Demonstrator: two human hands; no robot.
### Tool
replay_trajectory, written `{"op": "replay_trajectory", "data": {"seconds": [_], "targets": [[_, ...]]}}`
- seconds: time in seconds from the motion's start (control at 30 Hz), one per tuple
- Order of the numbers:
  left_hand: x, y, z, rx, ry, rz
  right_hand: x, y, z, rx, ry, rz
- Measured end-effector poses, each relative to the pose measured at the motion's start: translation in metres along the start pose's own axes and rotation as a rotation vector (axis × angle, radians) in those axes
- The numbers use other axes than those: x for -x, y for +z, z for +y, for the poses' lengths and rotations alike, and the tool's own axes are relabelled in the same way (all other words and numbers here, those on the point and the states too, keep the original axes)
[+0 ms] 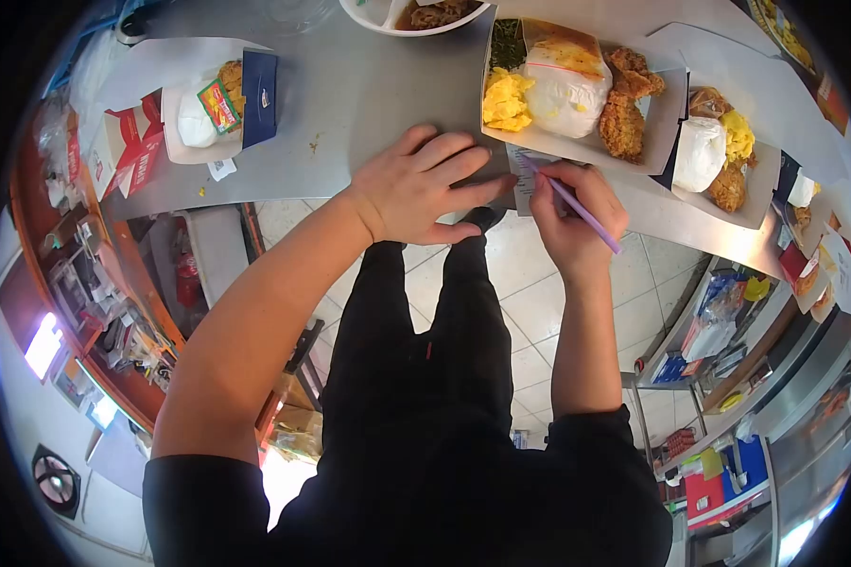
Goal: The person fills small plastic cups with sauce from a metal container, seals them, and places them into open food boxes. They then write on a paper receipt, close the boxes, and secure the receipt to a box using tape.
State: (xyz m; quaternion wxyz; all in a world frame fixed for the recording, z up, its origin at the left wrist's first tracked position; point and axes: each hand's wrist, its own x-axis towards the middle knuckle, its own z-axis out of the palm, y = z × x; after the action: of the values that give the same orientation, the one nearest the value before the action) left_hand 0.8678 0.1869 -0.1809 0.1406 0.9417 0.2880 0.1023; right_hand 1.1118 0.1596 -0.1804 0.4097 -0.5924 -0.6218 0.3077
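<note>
My left hand (424,184) rests palm down on the metal counter (350,104), fingers spread, with a fingertip at the left edge of a printed paper slip (524,178). In my right hand (586,210) is a purple pen (591,225), its tip on or just above the slip. Part of the slip lies hidden beneath the hand and the box. Right behind it stands an open meal box (657,142) holding fried chicken (624,113), a wrapped white bundle (565,94), scrambled egg (508,100) and dark greens (508,45).
To the right sits a second open box (742,203) with chicken, egg and a wrapped bundle. A smaller box (259,99) with a sachet (218,106) is at the left, beside a red-and-white carton (128,151). A white bowl (416,30) stands at the back. Shelves (719,321) flank the right.
</note>
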Motion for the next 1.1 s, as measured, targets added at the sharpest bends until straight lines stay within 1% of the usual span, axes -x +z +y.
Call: {"op": "replay_trajectory", "data": {"seconds": [0.07, 0.1, 0.2, 0.27, 0.37, 0.4, 0.43, 0.5, 0.63, 0.7, 0.73, 0.8, 0.83, 0.9, 1.03, 1.1], "targets": [[0.000, 0.001, 0.000, -0.003, -0.004, 0.002, -0.001, 0.002, 0.000, 0.049, -0.120, -0.002], [0.000, 0.002, 0.001, 0.004, -0.005, 0.008, -0.001, 0.002, 0.001, 0.047, -0.121, -0.004], [0.000, 0.001, -0.001, 0.002, -0.006, 0.014, 0.002, 0.003, 0.003, 0.055, -0.085, 0.006], [0.001, 0.001, 0.001, 0.000, -0.005, 0.016, 0.006, 0.002, 0.003, -0.037, 0.033, 0.008], [0.000, 0.001, 0.001, -0.010, -0.003, 0.020, 0.007, -0.001, 0.001, -0.030, 0.078, 0.010], [0.000, 0.001, 0.000, -0.010, -0.005, 0.015, 0.005, 0.003, 0.002, 0.008, -0.009, 0.017], [0.000, 0.002, 0.001, -0.009, -0.006, 0.011, 0.004, 0.002, 0.001, 0.012, -0.007, 0.019], [0.000, 0.002, 0.002, -0.013, -0.007, 0.013, -0.001, 0.002, 0.000, 0.042, -0.103, -0.014], [0.000, 0.002, 0.001, -0.015, -0.005, 0.017, 0.004, 0.006, 0.001, 0.053, -0.090, 0.013], [0.000, 0.002, 0.001, -0.015, -0.005, 0.005, 0.004, 0.004, 0.003, -0.026, -0.022, 0.056], [0.000, 0.001, 0.001, -0.019, -0.009, -0.008, 0.002, 0.004, 0.002, -0.026, -0.024, 0.058], [0.001, 0.001, 0.001, -0.016, -0.007, -0.012, 0.000, 0.004, 0.001, 0.044, -0.113, 0.013], [0.001, 0.001, 0.001, -0.016, -0.007, -0.018, 0.000, 0.004, 0.002, 0.044, -0.114, 0.014], [0.001, 0.001, 0.000, -0.022, -0.007, -0.013, 0.000, 0.004, 0.003, 0.033, -0.073, 0.047], [0.001, 0.001, 0.001, -0.028, -0.016, -0.021, 0.004, -0.003, -0.002, 0.026, -0.040, 0.025], [-0.002, -0.001, 0.000, -0.036, -0.010, -0.014, 0.013, -0.012, 0.001, -0.025, 0.082, 0.112]]}}
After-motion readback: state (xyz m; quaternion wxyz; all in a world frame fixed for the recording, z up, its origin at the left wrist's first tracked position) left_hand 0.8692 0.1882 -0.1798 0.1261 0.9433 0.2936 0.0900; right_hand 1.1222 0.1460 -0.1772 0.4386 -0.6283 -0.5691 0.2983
